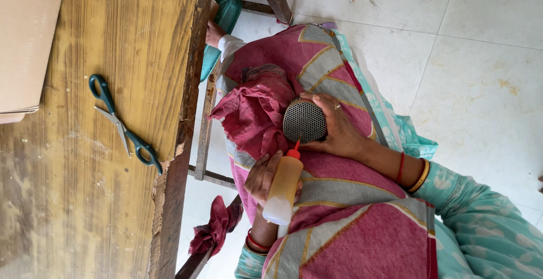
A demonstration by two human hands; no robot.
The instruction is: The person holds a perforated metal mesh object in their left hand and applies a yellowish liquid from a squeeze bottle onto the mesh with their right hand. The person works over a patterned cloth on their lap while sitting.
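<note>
Left hand (263, 177) wraps the soft squeeze bottle (284, 188) mid-body; right hand (336, 126) cups the rigid mesh disc (304, 122) just beyond the bottle's nozzle; likely light, slippery if oily

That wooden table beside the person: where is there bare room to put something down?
The wooden table is bare below the green-handled scissors and between them and the cardboard box. The lap is crowded: maroon cloth, mesh piece, squeeze bottle.
</note>
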